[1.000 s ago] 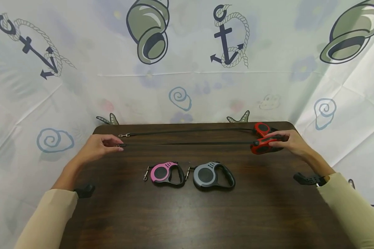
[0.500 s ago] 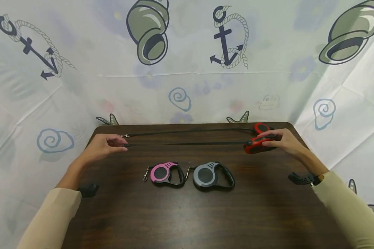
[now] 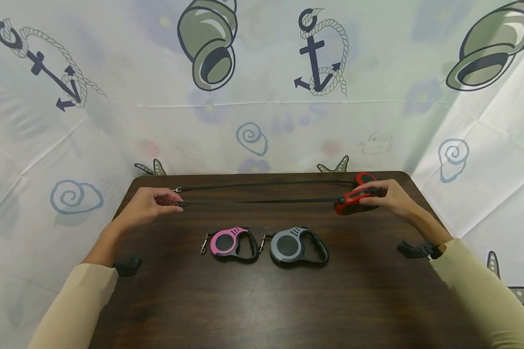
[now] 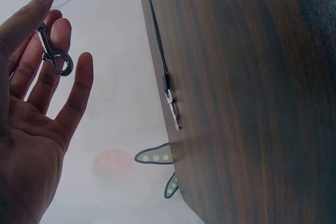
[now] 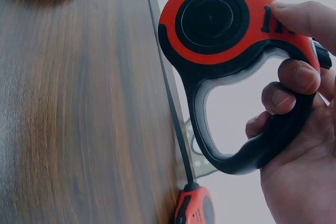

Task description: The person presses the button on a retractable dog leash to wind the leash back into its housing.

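Note:
My right hand (image 3: 395, 198) grips the handle of a red and black retractable dog leash (image 5: 212, 59), fingers curled through the loop and thumb on the casing's upper side. The leash's black strap (image 3: 288, 200) stretches left across the table to my left hand (image 3: 150, 206). There the thumb and fingertips pinch the strap's end, and its metal snap hook (image 4: 56, 59) hangs by the fingers. Just behind lies a second red and black leash (image 3: 366, 178), partly covered by the right hand, its strap (image 3: 266, 183) pulled out along the table's back edge to a snap hook (image 4: 172, 109).
In front of the straps lie a pink and black retractable leash (image 3: 224, 242) and a larger grey and black one (image 3: 286, 245), side by side with their hooks to the left. The dark wooden table (image 3: 262, 305) ends at a printed white cloth (image 3: 262, 48) behind.
The right hand has moved left with the red leash, and the left hand has shifted slightly right with the hook. The strap between them is shorter. The other leashes have not moved.

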Demonstrator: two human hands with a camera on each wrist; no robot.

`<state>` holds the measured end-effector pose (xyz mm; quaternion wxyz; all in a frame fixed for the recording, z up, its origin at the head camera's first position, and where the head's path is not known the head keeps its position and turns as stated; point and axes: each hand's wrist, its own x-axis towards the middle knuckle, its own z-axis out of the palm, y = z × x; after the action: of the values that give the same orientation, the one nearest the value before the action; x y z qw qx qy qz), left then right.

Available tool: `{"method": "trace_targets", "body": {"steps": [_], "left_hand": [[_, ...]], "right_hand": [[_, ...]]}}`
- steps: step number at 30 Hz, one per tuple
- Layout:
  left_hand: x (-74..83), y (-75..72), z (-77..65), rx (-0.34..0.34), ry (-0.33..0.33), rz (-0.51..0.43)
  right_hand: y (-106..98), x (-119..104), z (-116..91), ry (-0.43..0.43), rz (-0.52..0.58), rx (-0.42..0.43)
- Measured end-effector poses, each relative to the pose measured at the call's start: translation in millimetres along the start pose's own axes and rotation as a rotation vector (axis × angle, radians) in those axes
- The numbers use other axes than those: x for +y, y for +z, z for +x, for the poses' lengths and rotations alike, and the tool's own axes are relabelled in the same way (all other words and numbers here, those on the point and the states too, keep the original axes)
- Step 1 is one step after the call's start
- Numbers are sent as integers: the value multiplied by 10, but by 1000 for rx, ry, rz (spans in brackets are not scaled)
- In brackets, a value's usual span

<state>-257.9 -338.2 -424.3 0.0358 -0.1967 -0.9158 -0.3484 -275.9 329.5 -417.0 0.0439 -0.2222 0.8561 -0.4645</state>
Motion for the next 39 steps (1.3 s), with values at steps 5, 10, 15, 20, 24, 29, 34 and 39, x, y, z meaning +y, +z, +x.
{"method": "trace_targets", "body": {"steps": [5,10,15,20,24,29,34,39], "left_hand": [[20,33,13,-4,0,-2],[3,67,25,-9,19,13],[4,94,39,-14,32,9],[25,120,54,-20,24,1],[27,139,72,-22,13,-6],[35,165,94,-24,15,-19],[57,192,120,-29,22,-31],[95,218,137,-31,27,-32]], "right_hand": [[40,-17,30,3,14,-7],[79,-34,74,1,19,-7],[124,-49,119,-19,22,-19],[160,-74,151,-37,4,-20],[191,-100,172,-37,-4,-9],[235,-125,206,-51,4,-14],[279,-147,246,-81,13,-23],[323,-153,293,-108,33,-26]]}}
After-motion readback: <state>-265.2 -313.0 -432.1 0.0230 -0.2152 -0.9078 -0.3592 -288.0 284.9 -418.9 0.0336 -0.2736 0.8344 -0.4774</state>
